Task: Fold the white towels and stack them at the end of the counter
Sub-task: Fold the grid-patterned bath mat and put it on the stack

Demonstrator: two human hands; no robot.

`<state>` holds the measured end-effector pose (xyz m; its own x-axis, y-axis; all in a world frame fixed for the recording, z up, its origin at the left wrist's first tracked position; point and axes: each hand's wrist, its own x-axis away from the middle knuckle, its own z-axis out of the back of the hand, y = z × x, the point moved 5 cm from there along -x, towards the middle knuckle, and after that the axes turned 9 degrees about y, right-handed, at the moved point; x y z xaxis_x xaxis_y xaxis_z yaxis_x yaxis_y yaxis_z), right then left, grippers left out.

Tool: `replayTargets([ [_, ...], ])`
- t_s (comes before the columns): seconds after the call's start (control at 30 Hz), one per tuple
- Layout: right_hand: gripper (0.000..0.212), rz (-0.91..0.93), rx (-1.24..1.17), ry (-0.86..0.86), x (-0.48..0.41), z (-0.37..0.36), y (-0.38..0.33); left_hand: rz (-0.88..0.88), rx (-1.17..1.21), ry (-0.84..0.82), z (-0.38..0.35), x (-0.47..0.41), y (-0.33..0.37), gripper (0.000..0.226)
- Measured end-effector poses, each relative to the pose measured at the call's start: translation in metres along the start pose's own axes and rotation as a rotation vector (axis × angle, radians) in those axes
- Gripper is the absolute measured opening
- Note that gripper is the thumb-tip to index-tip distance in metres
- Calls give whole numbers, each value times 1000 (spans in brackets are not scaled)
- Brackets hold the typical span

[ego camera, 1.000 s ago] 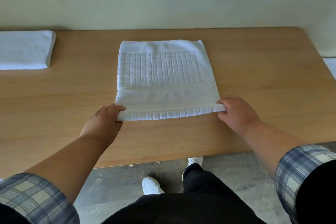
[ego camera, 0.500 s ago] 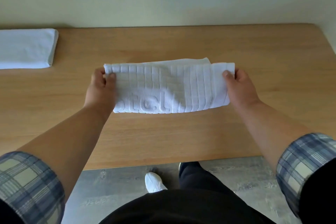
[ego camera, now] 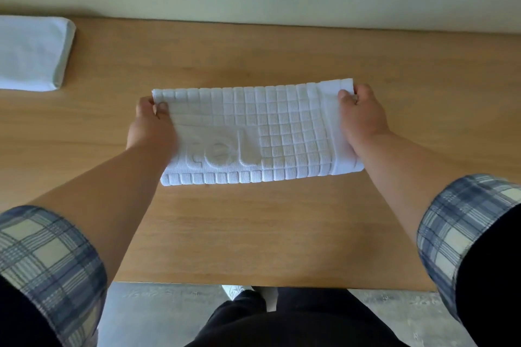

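Mid-frame on the counter (ego camera: 253,234), we see the waffle towel (ego camera: 262,132) folded over, far corners pinched: left hand (ego camera: 152,124) on its left end, right hand (ego camera: 363,118) on its right. Upper left: a second folded towel (ego camera: 31,51), well apart.

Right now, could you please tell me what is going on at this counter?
A person is folding a white towel on the counter. The left hand and right hand each pinch a far corner, and the towel lies doubled over. A folded towel lies apart at the counter's left end.
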<state>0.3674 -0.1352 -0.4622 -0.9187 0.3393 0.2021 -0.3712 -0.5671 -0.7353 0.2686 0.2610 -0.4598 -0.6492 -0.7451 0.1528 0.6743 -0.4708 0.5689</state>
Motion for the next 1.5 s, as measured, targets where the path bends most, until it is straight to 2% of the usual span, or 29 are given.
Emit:
replayTargets([
  [0.13,37,-72,12,16,-5,0,9,95,1,-74,-4,-7,-3,41],
  [0.27,47,-55,39,85,-1,12,6,94,21,-25,6,9,3,51],
  [0.3,50,21,75,129,5,16,1,11,-31,36,10,16,7,57],
  [0.37,51,319,157,177,32,12,-21,-355,-232,112,9,42,27,58],
  [0.43,50,638,246,62,68,-16,-44,-807,-429,-44,-15,81,53,56],
  [0.47,51,732,297,-53,85,-35,-51,-918,-431,-158,-31,97,59,57],
  [0.5,53,782,367,-162,96,-54,-53,-940,-435,-250,-46,106,61,58],
  [0.57,58,790,561,-297,99,-77,-46,-896,-535,-340,-67,103,52,63],
  [0.6,63,775,671,-317,94,-80,-39,-851,-589,-332,-70,93,43,66],
  [0.67,73,754,823,-306,80,-73,-22,-786,-634,-263,-60,70,25,69],
  [0.77,80,694,878,-262,67,-53,-6,-711,-640,-213,-40,45,4,71],
  [0.87,81,599,863,-246,63,-43,-5,-672,-664,-193,-35,45,6,73],
  [1.03,71,695,746,-224,62,-60,-31,-789,-575,-194,-53,51,39,66],
  [1.13,74,586,824,-213,39,-55,-17,-675,-582,-183,-51,25,32,64],
  [1.3,77,466,836,-205,28,-33,5,-659,-578,-224,-40,7,18,65],
  [1.4,76,280,750,-224,34,-18,16,-443,-505,-247,-24,11,1,63],
  [1.5,73,165,525,-146,46,-3,20,-167,-262,-157,-5,23,-13,65],
])
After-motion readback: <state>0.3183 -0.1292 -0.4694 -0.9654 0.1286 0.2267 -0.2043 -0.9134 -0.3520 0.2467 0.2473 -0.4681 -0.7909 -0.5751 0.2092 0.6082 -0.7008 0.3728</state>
